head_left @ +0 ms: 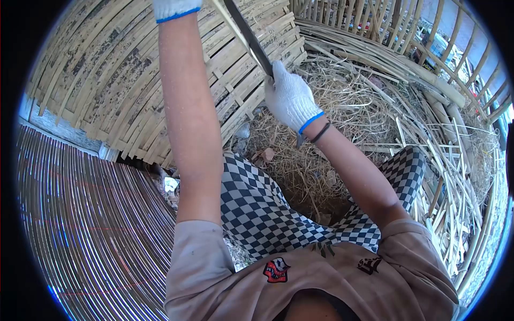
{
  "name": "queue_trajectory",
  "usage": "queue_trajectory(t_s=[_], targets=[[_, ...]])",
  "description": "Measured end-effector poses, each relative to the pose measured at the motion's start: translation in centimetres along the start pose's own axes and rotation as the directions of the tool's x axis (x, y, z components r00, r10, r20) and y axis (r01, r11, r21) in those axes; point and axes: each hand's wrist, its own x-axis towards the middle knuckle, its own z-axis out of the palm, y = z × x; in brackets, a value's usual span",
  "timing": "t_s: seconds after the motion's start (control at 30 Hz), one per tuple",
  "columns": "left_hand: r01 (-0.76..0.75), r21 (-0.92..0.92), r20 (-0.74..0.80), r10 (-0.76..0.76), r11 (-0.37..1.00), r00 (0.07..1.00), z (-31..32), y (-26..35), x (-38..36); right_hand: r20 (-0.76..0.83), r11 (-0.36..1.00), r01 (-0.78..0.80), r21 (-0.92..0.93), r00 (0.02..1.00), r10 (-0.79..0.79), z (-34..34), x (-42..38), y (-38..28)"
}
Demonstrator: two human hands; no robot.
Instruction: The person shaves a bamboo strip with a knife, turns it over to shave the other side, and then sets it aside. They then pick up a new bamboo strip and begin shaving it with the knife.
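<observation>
My right hand (293, 99), in a white knitted glove with a blue cuff, is wrapped round the lower end of a long dark-bladed knife (247, 33). Its blade runs up and left out of the frame. A thin pale bamboo strip (235, 29) lies right along the blade's left side and also leaves the view at the top. My left hand (178, 7), gloved the same way, reaches up to the top edge; only its cuff end shows, with the fingers out of frame. Behind both arms is a woven bamboo panel (118, 69).
Dry bamboo shavings (342, 101) cover the ground ahead of my checked trousers (257, 198). Split bamboo strips (450, 214) lie heaped at the right, near bamboo poles (428, 80). A bamboo fence (375, 18) stands at the back. Corrugated sheet (80, 219) is on the left.
</observation>
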Motion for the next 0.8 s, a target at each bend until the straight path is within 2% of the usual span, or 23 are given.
queue_trajectory(t_s=[0.1, 0.13, 0.23, 0.27, 0.3, 0.37, 0.4, 0.47, 0.57, 0.6, 0.7, 0.73, 0.77, 0.8], targets=[[-0.048, -0.117, 0.143, 0.065, 0.992, 0.988, -2.7, 0.7, 0.4, -0.113, 0.995, 0.1, 0.015, 0.989, -0.097, -1.4, -0.1, -1.4], [-0.079, -0.024, 0.094, 0.081, 0.997, 0.992, -2.6, 0.5, 0.4, -0.107, 0.991, 0.135, 0.01, 0.985, -0.133, -2.4, -1.0, -2.3], [-0.018, -0.102, 0.019, 0.02, 0.995, 1.0, -0.7, 0.8, 0.0, -0.192, 0.986, 0.165, 0.009, 0.968, -0.161, -0.3, -1.4, -1.3], [0.05, -0.272, 0.02, -0.046, 0.961, 0.999, -0.7, 0.9, -0.6, -0.122, 0.997, 0.046, -0.064, 0.991, -0.054, 1.4, -0.9, 0.8], [0.11, -0.434, 0.022, -0.112, 0.894, 0.993, -0.6, 1.0, -1.3, -0.062, 0.998, 0.007, -0.062, 0.998, -0.01, 3.2, -0.3, 3.3], [-0.049, -0.022, 0.102, 0.051, 0.999, 0.993, -0.8, 1.0, -0.5, -0.118, 0.995, 0.061, -0.084, 0.99, -0.071, 6.1, -0.4, 6.6], [-0.031, -0.109, 0.165, 0.049, 0.994, 0.985, -0.8, 1.2, -0.6, -0.144, 0.996, 0.053, -0.065, 0.988, -0.062, 5.1, 0.1, 6.1], [-0.003, -0.157, 0.185, 0.033, 0.988, 0.982, -0.6, 1.2, -0.8, -0.129, 1.0, 0.006, -0.011, 0.992, -0.007, 3.3, -1.6, 3.9], [0.041, -0.211, 0.224, 0.007, 0.977, 0.975, -0.5, 1.3, -0.1, -0.285, 0.986, 0.162, 0.033, 0.947, -0.146, 2.3, -3.2, 1.9], [0.054, -0.224, 0.241, 0.001, 0.973, 0.971, -0.3, 1.4, 0.1, -0.202, 0.991, 0.085, 0.106, 0.977, -0.062, 2.0, -3.4, 1.7], [-0.025, -0.033, 0.432, 0.036, 0.999, 0.901, 1.1, 1.8, -0.6, -0.006, 0.988, -0.155, 0.024, 0.988, 0.155, 6.0, -2.2, 5.9], [0.163, -0.186, 0.501, -0.049, 0.969, 0.864, 0.2, 1.7, 0.4, -0.013, 0.961, -0.265, 0.077, 0.964, 0.267, 9.2, -1.3, 9.2], [0.354, -0.316, 0.576, -0.118, 0.88, 0.809, -1.6, 1.5, 1.8, -0.007, 0.967, -0.247, 0.066, 0.969, 0.248, 9.2, -1.4, 9.3], [0.323, -0.279, 0.467, -0.166, 0.904, 0.869, -1.3, 1.4, 2.2, -0.007, 0.973, -0.223, 0.053, 0.975, 0.224, 9.1, -1.1, 9.1]])
